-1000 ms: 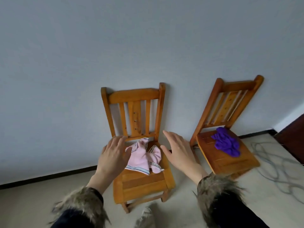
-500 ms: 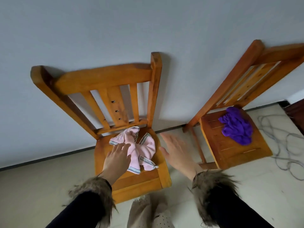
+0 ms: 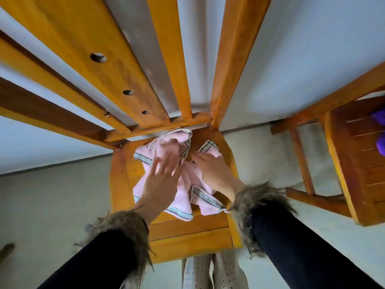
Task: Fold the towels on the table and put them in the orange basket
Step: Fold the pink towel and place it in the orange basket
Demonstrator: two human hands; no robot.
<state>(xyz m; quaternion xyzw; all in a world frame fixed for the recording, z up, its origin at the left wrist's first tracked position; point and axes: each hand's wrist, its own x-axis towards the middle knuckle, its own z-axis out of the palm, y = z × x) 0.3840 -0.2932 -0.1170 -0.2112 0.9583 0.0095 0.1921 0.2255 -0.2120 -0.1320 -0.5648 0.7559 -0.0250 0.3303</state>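
Note:
A crumpled pink towel [image 3: 183,197] with grey-striped borders lies on the seat of a wooden chair [image 3: 187,240] right below me. My left hand [image 3: 161,180] lies over the towel's left half with its fingers straight and spread. My right hand [image 3: 214,174] lies on the right half, fingers stretched toward the towel's top corner. Neither hand visibly grips the cloth. A purple towel [image 3: 380,132] shows partly at the right edge, on the seat of a second wooden chair [image 3: 354,163]. No orange basket is in view.
The near chair's back slats [image 3: 129,76] rise close to the camera and fill the upper frame. A pale wall stands behind both chairs. Grey floor [image 3: 52,205] surrounds them. My legs show under the near seat's front edge.
The view has closed in on the near chair. Both hands have come down onto the pink towel; the right hand, which hovered beside the seat before, now lies on the cloth.

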